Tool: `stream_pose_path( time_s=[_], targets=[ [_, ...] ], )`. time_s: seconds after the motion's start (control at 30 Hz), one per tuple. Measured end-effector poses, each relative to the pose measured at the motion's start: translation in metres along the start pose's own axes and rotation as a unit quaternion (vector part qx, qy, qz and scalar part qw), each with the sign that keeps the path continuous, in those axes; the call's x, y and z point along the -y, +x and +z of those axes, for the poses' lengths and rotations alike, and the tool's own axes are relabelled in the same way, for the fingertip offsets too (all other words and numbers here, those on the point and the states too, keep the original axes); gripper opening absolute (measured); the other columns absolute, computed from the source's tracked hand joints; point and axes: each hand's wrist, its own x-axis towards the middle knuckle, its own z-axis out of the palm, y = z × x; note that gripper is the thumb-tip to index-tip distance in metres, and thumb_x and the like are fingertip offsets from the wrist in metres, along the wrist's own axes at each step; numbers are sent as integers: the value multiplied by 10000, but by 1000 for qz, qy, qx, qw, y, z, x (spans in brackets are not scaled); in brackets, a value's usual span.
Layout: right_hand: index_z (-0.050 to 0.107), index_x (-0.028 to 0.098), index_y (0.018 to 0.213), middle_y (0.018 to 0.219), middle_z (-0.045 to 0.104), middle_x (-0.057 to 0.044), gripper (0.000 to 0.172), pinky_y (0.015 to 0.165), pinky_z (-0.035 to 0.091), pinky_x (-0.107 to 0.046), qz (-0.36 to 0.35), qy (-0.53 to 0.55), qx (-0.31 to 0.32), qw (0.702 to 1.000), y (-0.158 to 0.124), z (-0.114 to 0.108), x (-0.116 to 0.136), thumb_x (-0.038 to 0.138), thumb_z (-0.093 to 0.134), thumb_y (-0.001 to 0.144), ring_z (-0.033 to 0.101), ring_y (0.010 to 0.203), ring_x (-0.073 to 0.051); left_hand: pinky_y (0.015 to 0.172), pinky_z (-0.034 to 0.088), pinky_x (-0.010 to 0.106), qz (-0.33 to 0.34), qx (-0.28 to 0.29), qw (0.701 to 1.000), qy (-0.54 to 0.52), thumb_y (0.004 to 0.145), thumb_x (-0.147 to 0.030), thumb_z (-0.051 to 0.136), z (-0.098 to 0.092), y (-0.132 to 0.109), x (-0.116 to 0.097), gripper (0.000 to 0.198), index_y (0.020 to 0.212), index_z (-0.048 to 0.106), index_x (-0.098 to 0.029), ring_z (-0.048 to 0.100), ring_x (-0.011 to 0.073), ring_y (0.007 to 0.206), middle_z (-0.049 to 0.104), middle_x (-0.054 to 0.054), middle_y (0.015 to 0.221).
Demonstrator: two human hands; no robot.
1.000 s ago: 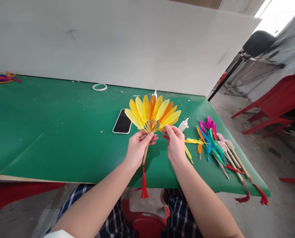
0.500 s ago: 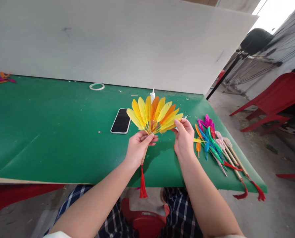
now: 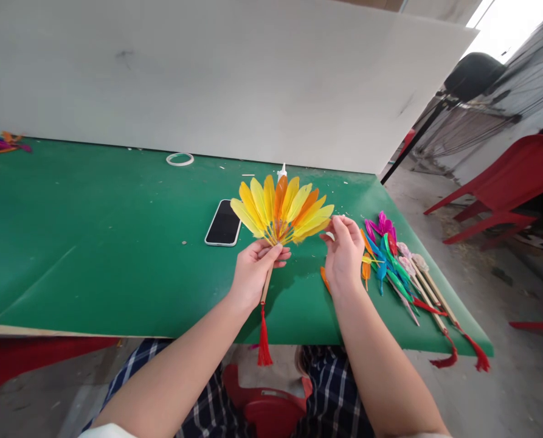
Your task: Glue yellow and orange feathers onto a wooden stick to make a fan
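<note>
Over the green table, my left hand (image 3: 258, 267) is closed around the base of a feather fan (image 3: 284, 210). Yellow and orange feathers spread upward from its wooden handle (image 3: 266, 286), and a red tassel (image 3: 264, 340) hangs below. My right hand (image 3: 345, 252) is beside the fan's right edge, fingers curled and thumb against the index finger near the outermost yellow feather. Whether anything is pinched there is too small to tell. Below the right hand lies a loose orange feather (image 3: 325, 278), partly hidden by the wrist.
A phone (image 3: 222, 224) lies left of the fan, a white-tipped bottle (image 3: 282, 171) behind it. Tape ring (image 3: 180, 159) sits farther back. At right are coloured feathers (image 3: 383, 243) and tasselled sticks (image 3: 428, 289). A white board (image 3: 207, 73) backs the green table (image 3: 116, 243); red chair (image 3: 517, 176) beyond.
My right hand has shifted a little to the right, away from the outer feathers, uncovering more of the loose orange feather. My left hand keeps the fan in nearly the same place.
</note>
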Motion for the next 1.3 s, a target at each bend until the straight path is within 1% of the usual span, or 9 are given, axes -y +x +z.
stream_pose_path(
  time_s=[0.17, 0.33, 0.47, 0.67, 0.87, 1.0, 1.13, 1.2, 1.3],
  targets=[
    [584, 206, 761, 741, 568, 29, 211, 582, 438, -220, 23, -2, 27, 999, -1, 2, 0, 380, 648, 661, 527, 671, -93, 624, 518, 223, -2, 1, 1000, -1, 674, -317, 692, 0, 0, 0, 242, 794, 592, -132, 660, 141, 708, 693, 43, 747],
    [604, 203, 747, 760, 580, 30, 201, 603, 434, -223, 34, -29, 49, 998, -2, 2, -5, 334, 690, 620, 530, 695, -95, 622, 520, 218, 1, 7, 1000, -1, 672, -323, 695, 0, 0, 1, 253, 796, 592, -128, 659, 136, 703, 691, 44, 745],
    [599, 194, 720, 744, 571, 28, 188, 599, 425, -217, 23, -38, 38, 998, -1, 2, -5, 332, 685, 624, 524, 688, -94, 621, 521, 217, 4, 8, 1000, 1, 675, -320, 693, 0, 0, 1, 253, 806, 593, -129, 660, 138, 709, 691, 44, 749],
    [582, 202, 743, 746, 560, 30, 197, 581, 421, -207, 2, -4, -6, 1000, 1, -1, 0, 357, 660, 650, 523, 664, -85, 628, 522, 232, 1, 3, 1000, 1, 666, -325, 699, 1, -1, 1, 262, 810, 596, -131, 661, 147, 714, 691, 48, 750],
    [573, 205, 797, 779, 578, 11, 248, 570, 430, -222, 5, -5, 10, 1000, -1, 0, -4, 434, 589, 702, 539, 681, -103, 625, 518, 231, -2, -3, 1000, -4, 655, -336, 704, 0, 0, 0, 267, 790, 597, -132, 660, 145, 704, 692, 45, 744],
    [577, 197, 778, 713, 555, 20, 284, 532, 415, -227, 46, -3, 49, 998, -10, 7, -15, 471, 577, 703, 517, 613, -98, 623, 509, 215, 5, -13, 1000, -19, 662, -323, 700, 0, 1, 0, 249, 783, 595, -132, 658, 132, 701, 690, 37, 738],
    [556, 185, 668, 629, 537, 40, 260, 552, 408, -217, 90, -64, 137, 984, -27, 15, -25, 437, 621, 682, 501, 595, -90, 634, 505, 218, 4, -24, 999, -35, 655, -316, 703, 0, 3, 0, 247, 781, 598, -131, 657, 129, 690, 690, 37, 732],
    [553, 179, 659, 626, 551, 39, 246, 587, 423, -221, 95, -83, 179, 976, -33, 18, -28, 410, 637, 679, 511, 603, -90, 635, 504, 219, 5, -23, 999, -38, 650, -315, 705, 0, 3, 1, 254, 788, 602, -129, 657, 130, 688, 691, 40, 739],
    [585, 176, 716, 682, 598, 16, 230, 631, 454, -242, 89, -83, 201, 972, -39, 21, -31, 397, 636, 684, 541, 635, -102, 640, 502, 216, 13, -13, 999, -39, 657, -311, 699, -1, 4, 3, 258, 816, 606, -130, 658, 130, 697, 693, 40, 761]
  ],
)
